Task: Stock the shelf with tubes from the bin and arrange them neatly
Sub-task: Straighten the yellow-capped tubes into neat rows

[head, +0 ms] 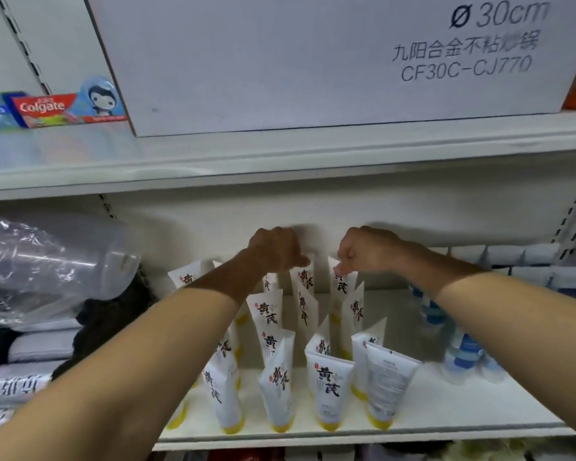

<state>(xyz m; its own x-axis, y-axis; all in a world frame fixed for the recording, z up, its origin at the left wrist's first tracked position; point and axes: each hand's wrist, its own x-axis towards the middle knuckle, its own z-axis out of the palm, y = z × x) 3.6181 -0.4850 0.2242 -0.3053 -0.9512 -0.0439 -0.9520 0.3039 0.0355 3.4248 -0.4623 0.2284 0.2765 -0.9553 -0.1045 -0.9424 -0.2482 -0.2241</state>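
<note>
White plastic tubes with yellow caps (328,387) stand cap-down on the white metal shelf (446,407). Their long axes are upright and their flat crimped ends are on top, and they sit in rough files running from the front lip toward the back wall. Both hands reach in over those files to the rearmost row, so the work lies straight ahead, just under the knuckles. The left hand (275,249) is curled and appears to pinch the crimp of the rear middle tube (305,277). The right hand (368,249) is curled the same way, its fingertips nipping the crimp of the rear right tube (343,286). These two tubes stand just beside each other with a narrow gap between them, each on the side of the hand that has it, and the arms do not cross. The coming move probably turns on that upright axis: each tube gets set down or twisted about it until its lettered face looks forward. Both forearms pass above the nearer tubes, so drawing back low could tip them. At the front, a tube showing its plain printed back (391,384) lies nearer the right arm and looks in need of turning. No bin is in view.
</note>
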